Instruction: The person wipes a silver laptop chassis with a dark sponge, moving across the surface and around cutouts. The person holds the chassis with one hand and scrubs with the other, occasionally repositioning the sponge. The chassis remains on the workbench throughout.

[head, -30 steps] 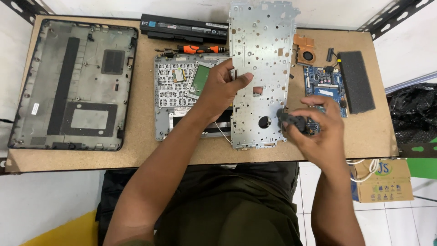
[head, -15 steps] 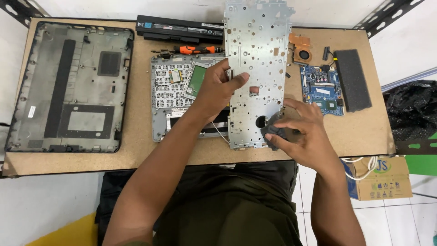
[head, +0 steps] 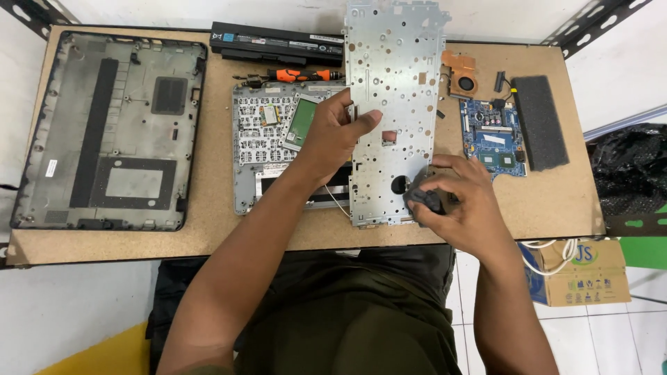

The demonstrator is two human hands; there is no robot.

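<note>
Gripping a metal plate (head: 396,83), hands: left (head: 333,135), right (head: 455,198).

metal plate (head: 396,76) top cut off; dark object (head: 425,200) mostly hidden by fingers (head: 445,182)

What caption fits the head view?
Left hand steadies a perforated metal plate; right hand presses a dark tool on it.

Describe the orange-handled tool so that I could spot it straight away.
Start at the long black battery bar along the table's far edge. Just in front of it, above the grey keyboard frame, lies the screwdriver. Its bright orange handle is the only vivid colour among black and grey parts.
</note>
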